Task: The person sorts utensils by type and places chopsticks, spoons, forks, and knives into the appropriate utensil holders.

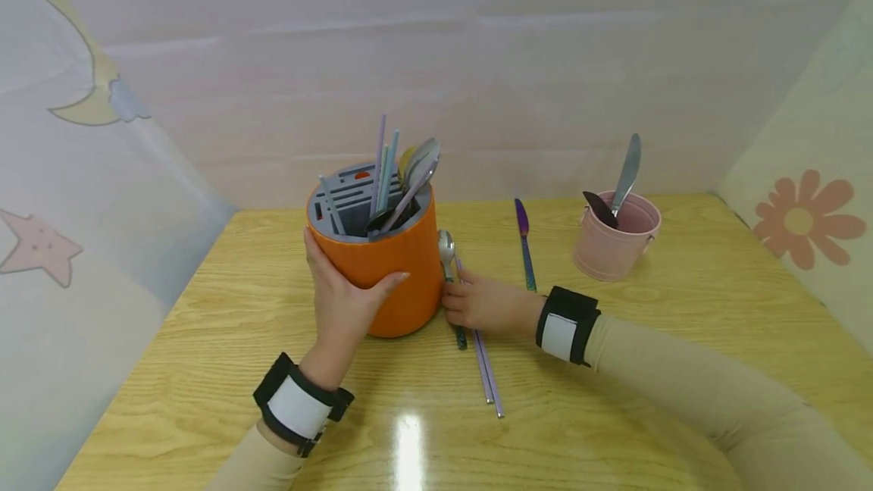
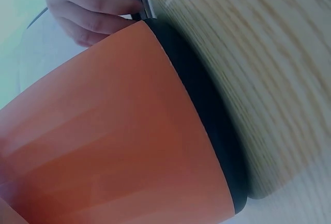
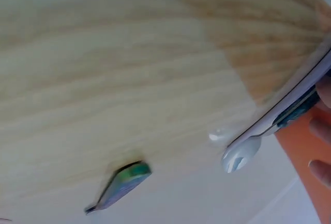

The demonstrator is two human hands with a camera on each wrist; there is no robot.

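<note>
1. Left hand (image 1: 344,301) wraps the near side of the orange utensil holder (image 1: 389,264), thumb and fingers curled on its wall; the holder stands upright on the desk (image 1: 614,400).
2. Right hand (image 1: 487,305) lies flat-low on the desk just right of the holder's base, fingers pinching the spoon (image 1: 446,248) and the lilac chopsticks (image 1: 487,370) together.
3. Key relation: their long axes run near-to-far, spoon bowl at the far end, handles toward the person; the right grip is on them, the holder's open top up and left of it.
4. Further right: an iridescent knife (image 1: 525,245) flat on the desk, then a pink bucket (image 1: 614,245) with cutlery.
</note>
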